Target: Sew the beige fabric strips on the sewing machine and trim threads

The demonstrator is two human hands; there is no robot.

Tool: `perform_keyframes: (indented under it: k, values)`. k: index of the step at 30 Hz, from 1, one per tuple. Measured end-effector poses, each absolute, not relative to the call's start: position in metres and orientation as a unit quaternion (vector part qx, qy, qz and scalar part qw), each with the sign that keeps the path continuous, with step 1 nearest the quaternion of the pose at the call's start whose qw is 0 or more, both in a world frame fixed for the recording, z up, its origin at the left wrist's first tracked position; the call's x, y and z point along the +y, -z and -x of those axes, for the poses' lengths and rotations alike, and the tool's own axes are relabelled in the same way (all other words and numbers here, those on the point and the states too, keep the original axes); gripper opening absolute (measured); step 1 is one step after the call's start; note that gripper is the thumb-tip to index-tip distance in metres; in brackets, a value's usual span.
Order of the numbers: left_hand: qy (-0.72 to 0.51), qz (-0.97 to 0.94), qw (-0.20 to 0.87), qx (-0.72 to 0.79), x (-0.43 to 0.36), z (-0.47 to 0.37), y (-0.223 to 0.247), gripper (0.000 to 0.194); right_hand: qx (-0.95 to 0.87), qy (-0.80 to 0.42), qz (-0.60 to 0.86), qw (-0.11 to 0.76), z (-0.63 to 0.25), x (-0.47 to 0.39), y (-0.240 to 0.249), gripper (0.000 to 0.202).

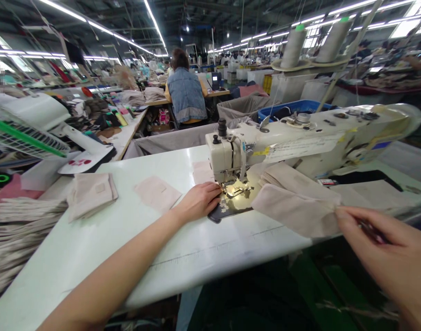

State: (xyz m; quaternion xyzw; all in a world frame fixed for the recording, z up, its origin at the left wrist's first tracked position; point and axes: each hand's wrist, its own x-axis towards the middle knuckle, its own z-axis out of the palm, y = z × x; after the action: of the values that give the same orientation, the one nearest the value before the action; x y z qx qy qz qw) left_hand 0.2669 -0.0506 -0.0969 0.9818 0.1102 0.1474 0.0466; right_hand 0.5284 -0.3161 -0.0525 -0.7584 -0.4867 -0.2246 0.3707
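Observation:
My left hand (pixel 199 200) is at the left of the sewing machine's (pixel 227 158) needle area. Its fingers are bent and close together, the tips beside the presser foot (pixel 238 190); whatever they pinch is hidden. My right hand (pixel 386 243) pinches the right corner of a beige fabric piece (pixel 295 209), which stretches toward the metal needle plate. A small dark metal object, partly hidden, sits inside the curled right hand. Behind that piece, more beige pieces (pixel 286 177) lie against the machine bed. A pale fabric piece (pixel 202 172) lies just behind my left hand.
A single beige piece (pixel 158 193) and a small stack with square patches (pixel 92 195) lie on the white table (pixel 127 257). Folded fabric (pixel 20 239) is piled at the left, near a white fan (pixel 34 124). Thread cones (pixel 293 48) stand behind the machine. A person (pixel 186 92) sits ahead.

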Motion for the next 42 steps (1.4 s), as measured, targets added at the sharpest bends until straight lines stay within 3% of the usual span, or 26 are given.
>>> perform_keyframes:
  k: [4,10,16,21,23,25,27,29,33,36,38,42]
  values:
    - [-0.156,-0.981,0.044,0.109,-0.049,-0.266,0.102,0.032,-0.540,0.174,0.737,0.368,-0.516,-0.313,0.055,0.024]
    - [-0.169,-0.974,0.038,0.146,-0.049,-0.263,0.115,0.036,-0.602,0.155,0.678,0.393,-0.492,-0.305,0.065,0.009]
    - [-0.168,-0.969,0.024,0.179,-0.053,-0.256,0.114,0.038,-0.645,0.152,0.651,0.370,-0.471,-0.301,0.079,0.011]
    - [-0.159,-0.937,0.023,0.311,-0.067,-0.234,0.097,0.039,-0.673,0.161,0.632,0.348,-0.454,-0.297,0.088,0.012]
    - [-0.152,-0.887,0.131,0.416,-0.078,-0.230,0.088,0.055,-0.691,0.165,0.618,0.337,-0.444,-0.296,0.091,0.016]
    - [-0.093,-0.791,0.355,0.489,-0.088,-0.232,0.081,0.071,-0.718,0.159,0.596,0.322,-0.433,-0.294,0.094,0.020]
    - [-0.012,-0.664,0.567,0.488,-0.094,-0.238,0.077,0.083,-0.754,0.137,0.565,0.306,-0.423,-0.293,0.096,0.024]
    - [0.017,-0.593,0.662,0.458,-0.094,-0.246,0.077,0.080,-0.784,0.106,0.535,0.296,-0.413,-0.293,0.097,0.027]
    - [-0.018,-0.625,0.652,0.430,-0.087,-0.259,0.084,0.048,-0.783,0.003,0.532,0.323,-0.407,-0.296,0.103,0.021]
    - [-0.075,-0.675,0.609,0.409,-0.082,-0.261,0.088,0.032,-0.676,-0.055,0.608,0.412,-0.416,-0.302,0.113,0.019]
    - [-0.111,-0.685,0.603,0.395,-0.079,-0.259,0.088,0.029,-0.567,-0.073,0.681,0.457,-0.427,-0.304,0.120,0.022]
    - [-0.154,-0.638,0.648,0.386,-0.075,-0.252,0.082,0.036,-0.455,-0.199,0.741,0.453,-0.442,-0.303,0.127,0.033]
